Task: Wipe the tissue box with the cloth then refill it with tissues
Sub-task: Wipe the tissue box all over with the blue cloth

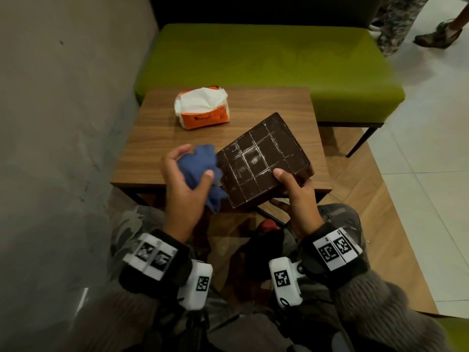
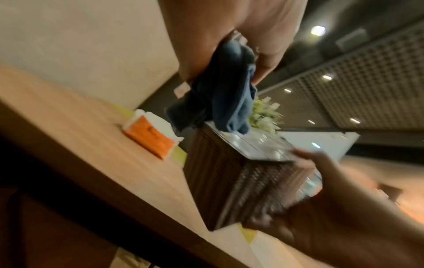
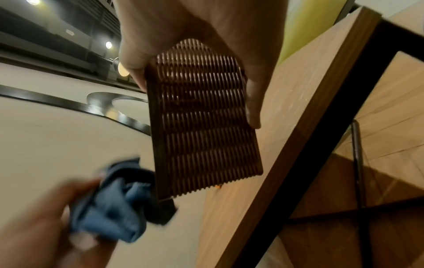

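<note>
A dark brown tissue box [image 1: 264,158] is tilted over the table's near edge, its gridded, dusty underside facing up. My right hand [image 1: 294,189] grips its near right corner, thumb on top and fingers underneath. The box's slatted side [image 3: 201,119] shows in the right wrist view, and in the left wrist view the tissue box [image 2: 238,181] is blurred. My left hand [image 1: 185,174] holds a crumpled blue cloth [image 1: 200,171] against the box's left edge. The cloth [image 2: 224,101] hangs from my fingers onto the box. An orange pack of white tissues [image 1: 201,107] lies at the table's far left.
The small wooden table [image 1: 279,105] stands against a green bench [image 1: 266,62], with a grey wall on the left. Another person's feet [image 1: 436,34] are on the tiled floor at the far right. My knees sit under the table's near edge.
</note>
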`<state>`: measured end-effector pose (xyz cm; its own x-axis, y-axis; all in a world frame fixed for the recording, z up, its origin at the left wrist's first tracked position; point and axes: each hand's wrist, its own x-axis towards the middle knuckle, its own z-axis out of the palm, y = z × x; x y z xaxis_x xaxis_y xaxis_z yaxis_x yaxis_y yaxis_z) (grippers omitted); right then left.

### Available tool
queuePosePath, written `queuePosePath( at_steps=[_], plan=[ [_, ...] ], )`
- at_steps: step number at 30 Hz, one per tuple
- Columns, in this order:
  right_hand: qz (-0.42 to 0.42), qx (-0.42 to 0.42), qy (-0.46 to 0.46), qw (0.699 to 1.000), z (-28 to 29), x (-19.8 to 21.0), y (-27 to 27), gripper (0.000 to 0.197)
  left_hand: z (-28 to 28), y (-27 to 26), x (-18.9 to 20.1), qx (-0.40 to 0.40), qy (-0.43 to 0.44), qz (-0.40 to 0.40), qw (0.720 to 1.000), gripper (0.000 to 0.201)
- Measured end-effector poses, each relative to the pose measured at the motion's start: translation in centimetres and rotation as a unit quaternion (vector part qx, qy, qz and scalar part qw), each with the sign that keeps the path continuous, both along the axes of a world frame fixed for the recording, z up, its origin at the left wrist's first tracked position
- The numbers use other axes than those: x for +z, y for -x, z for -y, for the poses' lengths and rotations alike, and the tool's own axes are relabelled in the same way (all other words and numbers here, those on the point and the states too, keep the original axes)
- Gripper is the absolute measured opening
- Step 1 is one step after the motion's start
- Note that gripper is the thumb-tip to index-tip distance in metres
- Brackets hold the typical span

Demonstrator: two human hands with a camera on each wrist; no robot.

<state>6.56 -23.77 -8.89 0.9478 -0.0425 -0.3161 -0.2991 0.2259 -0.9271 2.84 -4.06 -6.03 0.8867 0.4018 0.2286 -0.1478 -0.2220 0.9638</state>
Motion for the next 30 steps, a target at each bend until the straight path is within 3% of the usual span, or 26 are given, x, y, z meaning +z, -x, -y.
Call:
queuePosePath(
  at_steps=[3, 6, 7, 11, 16, 20, 22, 25, 26, 29, 30],
  plan=[
    [-0.003, 0.0, 0.02, 1.0, -1.0, 0.1, -0.2, 0.086, 2.8, 0.8, 0.2, -0.105, -0.196, 0.079, 0.972, 0.058],
    [-0.001, -0.03, 0.064, 0.998, -1.3, 0.2, -0.2, 0.101, 2.5, 1.6, -1.9, -0.207, -0.359, 0.102, 0.904, 0.058],
    [0.001, -0.039, 0.071, 0.997, -1.0, 0.2, -0.1, 0.101, 1.8, 1.6, -2.5, -0.202, -0.37, 0.089, 0.902, 0.056],
    [-0.001, -0.033, 0.085, 0.996, -0.1, 0.4, 0.2, 0.099, -0.5, 1.2, -3.3, -0.098, -0.306, 0.02, 0.947, 0.045],
    [0.002, -0.033, 0.102, 0.994, 0.0, 1.2, 0.0, 0.097, 0.1, 2.6, -2.9, -0.214, -0.381, 0.066, 0.897, 0.044],
    [0.01, -0.014, 0.105, 0.994, -0.1, 1.7, 0.3, 0.099, -1.1, 0.8, -1.9, -0.116, -0.33, 0.028, 0.937, 0.042],
    [0.003, -0.018, 0.095, 0.995, 0.0, 1.8, 0.3, 0.097, -0.4, 1.2, -1.3, -0.149, -0.361, 0.05, 0.919, 0.042],
    [-0.006, -0.015, 0.094, 0.995, 0.3, 2.0, 0.3, 0.097, -0.1, 2.4, -1.5, -0.247, -0.444, 0.073, 0.858, 0.043],
    [-0.008, -0.012, 0.098, 0.995, 0.3, 2.0, 0.4, 0.097, -0.5, 2.1, -1.4, -0.24, -0.447, 0.061, 0.86, 0.043],
    [-0.009, -0.01, 0.1, 0.995, 0.1, 2.0, 0.7, 0.097, -1.3, 0.6, -0.9, -0.155, -0.389, 0.015, 0.908, 0.04],
    [-0.007, -0.014, 0.1, 0.995, 0.1, 2.0, 0.7, 0.096, -1.1, 0.6, -0.8, -0.153, -0.39, 0.017, 0.908, 0.039]
  ],
)
